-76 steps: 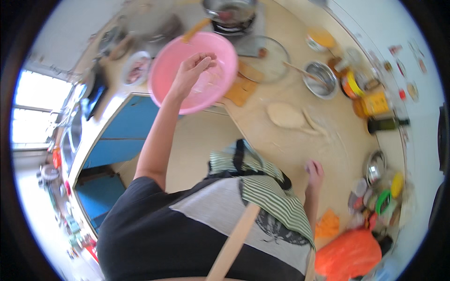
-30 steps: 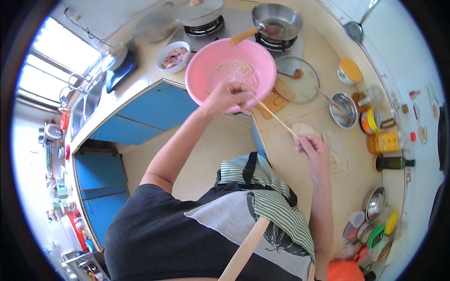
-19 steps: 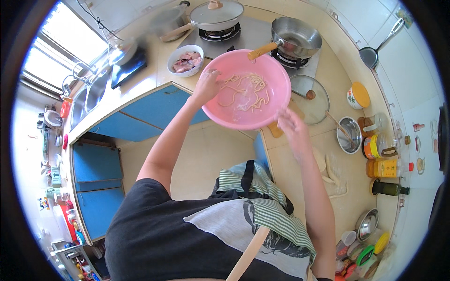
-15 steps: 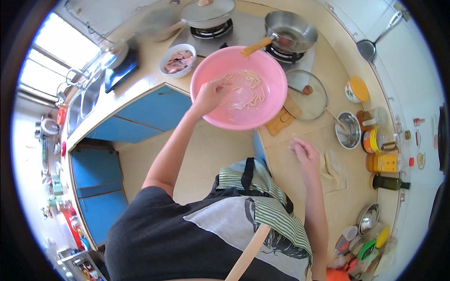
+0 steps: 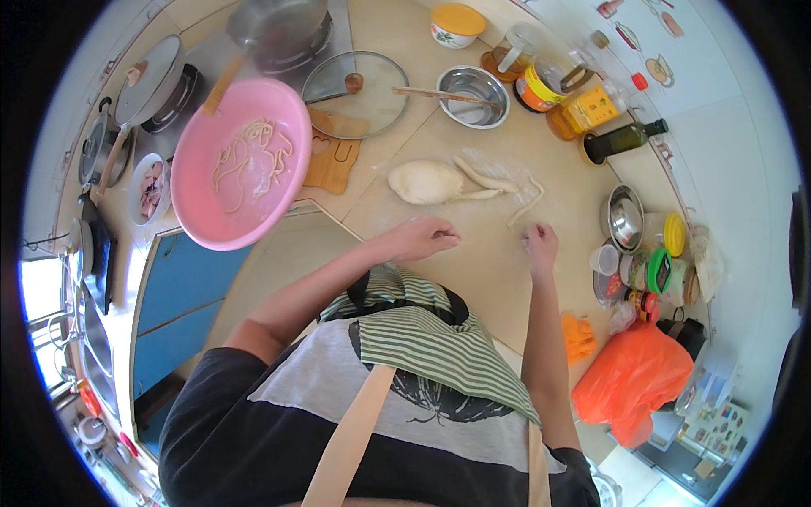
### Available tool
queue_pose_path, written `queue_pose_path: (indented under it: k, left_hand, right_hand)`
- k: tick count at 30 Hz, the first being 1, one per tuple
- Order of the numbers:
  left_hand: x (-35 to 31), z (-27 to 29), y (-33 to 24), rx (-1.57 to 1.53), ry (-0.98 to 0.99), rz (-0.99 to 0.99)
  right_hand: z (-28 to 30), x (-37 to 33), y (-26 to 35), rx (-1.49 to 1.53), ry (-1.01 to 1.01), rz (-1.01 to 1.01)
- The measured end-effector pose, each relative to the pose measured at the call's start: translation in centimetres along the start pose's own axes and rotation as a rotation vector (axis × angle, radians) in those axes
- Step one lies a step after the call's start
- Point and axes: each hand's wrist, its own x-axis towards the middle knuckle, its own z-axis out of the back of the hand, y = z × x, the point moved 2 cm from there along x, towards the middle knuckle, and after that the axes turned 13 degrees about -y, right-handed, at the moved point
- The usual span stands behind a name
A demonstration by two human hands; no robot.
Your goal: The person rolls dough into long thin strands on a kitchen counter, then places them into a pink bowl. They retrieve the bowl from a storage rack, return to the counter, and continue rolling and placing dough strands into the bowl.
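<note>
My left hand (image 5: 422, 239) is over the near part of the counter with its fingers curled together; whatever they may hold is hidden. Off to its right, my right hand (image 5: 541, 243) has its fingers bent into a pinch, and I cannot make out anything between them. Just beyond the right hand lies a thin, bent dough strip (image 5: 530, 205). Farther back a smooth pale lump of dough (image 5: 425, 182) rests on the floured counter, with a thicker dough roll (image 5: 486, 174) beside it. At the left, a pink basin (image 5: 288, 198) contains several floury dough strands (image 5: 245, 165).
A glass lid (image 5: 372, 106) and a wooden board (image 5: 338, 160) lie right of the basin. A steel bowl (image 5: 481, 118) with chopsticks stands behind the dough. Bottles (image 5: 583, 114) line the wall; jars and an orange bag (image 5: 634, 380) are at the right. A saucepan (image 5: 274, 29) stands at the back left.
My left hand has left the pink basin and come over the counter near the dough. The view has turned right, bringing the dough lump into sight. My right hand stays over the counter.
</note>
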Motion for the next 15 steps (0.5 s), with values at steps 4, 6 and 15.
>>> queue_pose_path:
  k: [4,6,15]
  left_hand:
    - [4.3,-3.9,-0.7,0.055,0.032,-0.042]
    - [6.1,-5.5,-0.5,0.060,0.019,-0.050]
    - [10.5,-10.5,-2.0,0.294,-0.266,-1.025]
  right_hand:
    - [-3.0,-0.2,1.9,-0.651,-0.159,0.601]
    - [-3.5,-0.5,3.2,-0.618,-0.119,0.550]
    - [6.7,-3.9,9.7,0.206,0.727,0.016]
